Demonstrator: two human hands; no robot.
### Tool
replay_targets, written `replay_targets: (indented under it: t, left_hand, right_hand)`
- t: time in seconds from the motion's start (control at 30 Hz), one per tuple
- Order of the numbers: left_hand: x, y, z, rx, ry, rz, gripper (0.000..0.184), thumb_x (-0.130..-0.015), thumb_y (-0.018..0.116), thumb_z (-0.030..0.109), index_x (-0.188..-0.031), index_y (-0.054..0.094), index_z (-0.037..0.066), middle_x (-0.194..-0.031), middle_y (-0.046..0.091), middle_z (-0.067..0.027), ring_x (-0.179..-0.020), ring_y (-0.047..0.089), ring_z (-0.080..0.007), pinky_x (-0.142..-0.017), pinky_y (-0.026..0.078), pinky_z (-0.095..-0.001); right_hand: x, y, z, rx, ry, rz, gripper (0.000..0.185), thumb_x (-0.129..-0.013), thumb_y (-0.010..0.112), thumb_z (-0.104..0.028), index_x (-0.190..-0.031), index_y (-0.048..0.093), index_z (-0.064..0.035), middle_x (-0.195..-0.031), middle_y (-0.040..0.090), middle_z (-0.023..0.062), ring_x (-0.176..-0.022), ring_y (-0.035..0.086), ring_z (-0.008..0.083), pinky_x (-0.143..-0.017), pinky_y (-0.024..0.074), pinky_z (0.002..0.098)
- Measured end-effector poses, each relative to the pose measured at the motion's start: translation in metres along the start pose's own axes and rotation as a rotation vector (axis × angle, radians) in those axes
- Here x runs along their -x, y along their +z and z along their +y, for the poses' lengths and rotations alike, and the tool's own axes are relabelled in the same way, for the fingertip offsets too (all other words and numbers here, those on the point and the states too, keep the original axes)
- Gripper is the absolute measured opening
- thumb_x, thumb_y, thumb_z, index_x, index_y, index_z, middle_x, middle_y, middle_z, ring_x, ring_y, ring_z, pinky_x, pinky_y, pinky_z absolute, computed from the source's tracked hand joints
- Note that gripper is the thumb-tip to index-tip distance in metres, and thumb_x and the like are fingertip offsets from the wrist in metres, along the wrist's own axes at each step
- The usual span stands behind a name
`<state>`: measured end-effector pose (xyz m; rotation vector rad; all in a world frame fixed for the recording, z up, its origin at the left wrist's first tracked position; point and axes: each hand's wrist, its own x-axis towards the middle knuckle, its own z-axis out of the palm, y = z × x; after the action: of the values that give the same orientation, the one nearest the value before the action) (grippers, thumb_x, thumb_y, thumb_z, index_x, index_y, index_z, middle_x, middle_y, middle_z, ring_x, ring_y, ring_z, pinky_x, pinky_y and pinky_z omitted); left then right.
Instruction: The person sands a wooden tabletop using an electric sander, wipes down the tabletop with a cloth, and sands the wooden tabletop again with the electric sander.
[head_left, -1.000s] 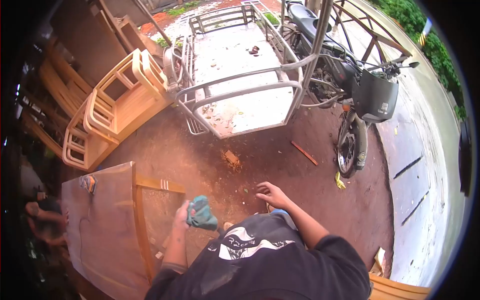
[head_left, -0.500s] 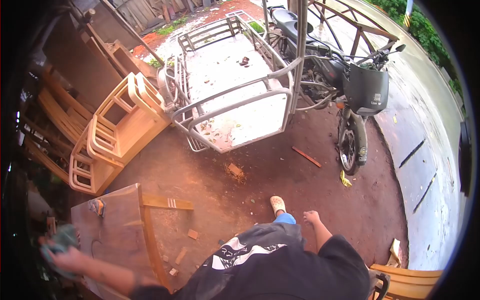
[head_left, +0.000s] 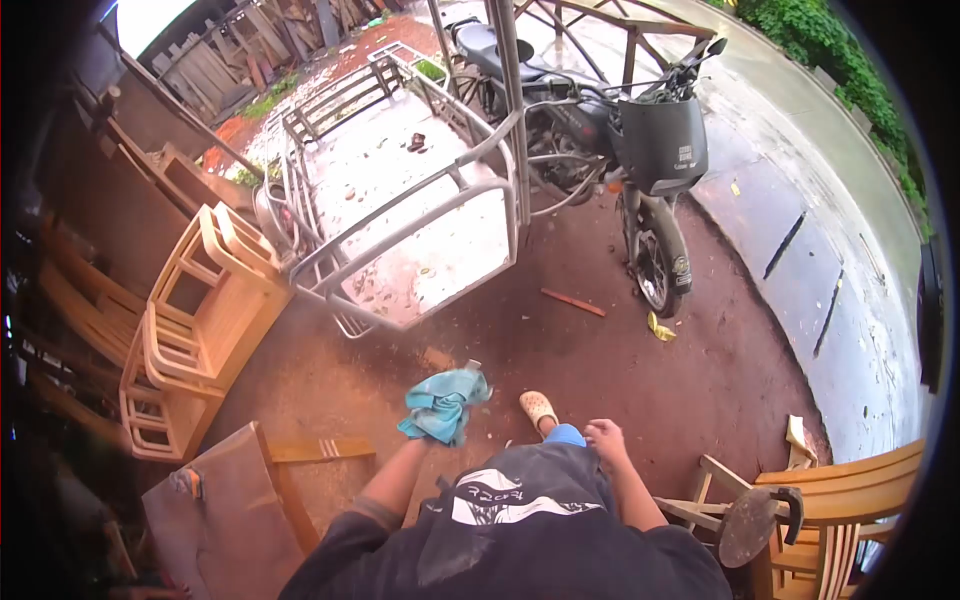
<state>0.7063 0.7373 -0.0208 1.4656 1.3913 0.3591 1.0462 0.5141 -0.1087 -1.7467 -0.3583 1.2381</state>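
Observation:
A crumpled blue-green cloth [head_left: 443, 404] hangs over my left hand [head_left: 428, 436], which holds it out in front of my body and is mostly covered by it. My right hand [head_left: 605, 440] is beside my right leg, its fingers curled in, and whether anything small is in them cannot be made out. Between the hands, a tan clog [head_left: 538, 408] shows on my foot. To the left of my left arm is a brown wooden panel [head_left: 225, 515] with a small orange and grey object [head_left: 187, 483] on it.
Wooden chairs [head_left: 205, 340] stand at the left. A metal-framed cart [head_left: 430, 250] and a motorcycle [head_left: 655, 145] are ahead. A red stick [head_left: 573, 302] lies on the ground. More wooden furniture [head_left: 850, 485] is at the lower right, beside a round, dark object [head_left: 747, 527].
My left hand has swung from the far left, over the panel, to the front with the cloth. The view has turned right, bringing more of the lower-right furniture into sight.

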Motion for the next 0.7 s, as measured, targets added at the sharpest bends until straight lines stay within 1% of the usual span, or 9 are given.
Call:
replay_targets:
  t: [0.1, 0.17, 0.27, 0.3, 0.33, 0.47, 0.53, 0.6, 0.7]
  left_hand:
    - [0.030, -0.003, -0.013, 0.101, 0.076, 0.069, 0.048, -0.083, 0.057, 0.006, -0.129, 0.050, -0.001, -0.113, 0.063, -0.0131, -0.104, 0.062, -0.0246, -0.091, 0.048, -0.0345]
    - [0.044, -0.014, -0.013, -0.014, 0.179, 0.178, 0.036, -0.086, 0.053, 0.003, -0.122, 0.054, 0.000, -0.099, 0.062, -0.0045, -0.085, 0.061, -0.0147, -0.074, 0.051, -0.0287]
    - [0.094, -0.048, 0.075, 0.601, 0.042, 0.007, 0.033, -0.087, 0.051, 0.004, -0.119, 0.054, 0.000, -0.093, 0.061, -0.0043, -0.077, 0.059, -0.0113, -0.067, 0.050, -0.0268]
    - [0.107, -0.058, 0.089, 0.712, 0.041, -0.033, 0.033, -0.090, 0.048, 0.003, -0.122, 0.053, -0.002, -0.102, 0.064, -0.0109, -0.094, 0.062, -0.0168, -0.083, 0.050, -0.0301]
    - [0.119, -0.066, 0.092, 0.744, 0.061, -0.032, 0.031, -0.090, 0.048, 0.004, -0.120, 0.053, -0.002, -0.097, 0.063, -0.0094, -0.087, 0.061, -0.0153, -0.077, 0.050, -0.0285]
    - [0.166, -0.112, 0.093, 0.880, 0.167, -0.009, 0.029, -0.091, 0.049, 0.009, -0.118, 0.053, 0.000, -0.086, 0.061, -0.0069, -0.072, 0.060, -0.0125, -0.066, 0.050, -0.0250]
    - [0.193, -0.126, 0.055, 0.914, 0.182, 0.021, 0.034, -0.090, 0.053, 0.009, -0.123, 0.052, -0.001, -0.092, 0.063, -0.0086, -0.081, 0.062, -0.0135, -0.071, 0.051, -0.0260]
    - [0.212, -0.119, 0.021, 0.600, 0.178, 0.336, 0.044, -0.088, 0.059, 0.009, -0.129, 0.049, -0.002, -0.101, 0.063, -0.0112, -0.094, 0.062, -0.0145, -0.076, 0.052, -0.0276]
    - [0.244, -0.101, -0.016, 0.428, 0.098, 0.549, 0.070, -0.078, 0.077, 0.012, -0.139, 0.044, 0.001, -0.122, 0.059, -0.0141, -0.114, 0.057, -0.0180, -0.093, 0.049, -0.0318]
  right_hand:
    - [0.022, 0.052, -0.076, 0.466, -0.369, -0.186, 0.045, -0.081, 0.074, -0.013, -0.122, 0.059, -0.0032, -0.107, 0.069, 0.0124, -0.095, 0.067, 0.0213, -0.087, 0.0536, 0.0349]
    - [0.038, 0.098, -0.133, 0.567, -0.603, -0.410, 0.073, -0.072, 0.081, -0.019, -0.137, 0.049, -0.0093, -0.134, 0.051, 0.0189, -0.124, 0.051, 0.0326, -0.104, 0.0427, 0.0404]
    - [0.069, 0.173, -0.200, 0.777, -0.985, -0.716, 0.098, -0.067, 0.085, -0.022, -0.149, 0.031, -0.0141, -0.148, 0.034, 0.0172, -0.134, 0.037, 0.0380, -0.109, 0.0379, 0.0451]
    - [0.075, 0.196, -0.208, 0.797, -1.024, -0.833, 0.101, -0.067, 0.085, -0.022, -0.150, 0.028, -0.0146, -0.148, 0.035, 0.0168, -0.133, 0.038, 0.0390, -0.108, 0.0387, 0.0458]
    - [0.079, 0.217, -0.205, 0.809, -1.083, -0.886, 0.096, -0.068, 0.083, -0.021, -0.148, 0.030, -0.0138, -0.146, 0.035, 0.0174, -0.128, 0.044, 0.0393, -0.105, 0.0411, 0.0447]
    - [0.088, 0.287, -0.186, 0.586, -0.992, -0.992, 0.065, -0.075, 0.076, -0.024, -0.132, 0.046, -0.0114, -0.122, 0.054, 0.0174, -0.116, 0.056, 0.0344, -0.092, 0.0482, 0.0413]
    - [0.076, 0.320, -0.156, 0.528, -0.793, -1.095, 0.033, -0.080, 0.064, -0.015, -0.110, 0.058, -0.0027, -0.085, 0.064, 0.0137, -0.083, 0.066, 0.0309, -0.076, 0.0516, 0.0388]
    - [0.098, 0.336, -0.157, 0.460, -0.563, -1.094, 0.028, -0.081, 0.059, -0.014, -0.105, 0.059, -0.0014, -0.080, 0.066, 0.0118, -0.075, 0.067, 0.0255, -0.071, 0.0522, 0.0373]
    - [0.114, 0.354, -0.166, 0.229, 0.081, -1.398, 0.035, -0.086, 0.053, -0.006, -0.120, 0.059, -0.0022, -0.114, 0.064, 0.0118, -0.098, 0.064, 0.0205, -0.083, 0.0508, 0.0353]
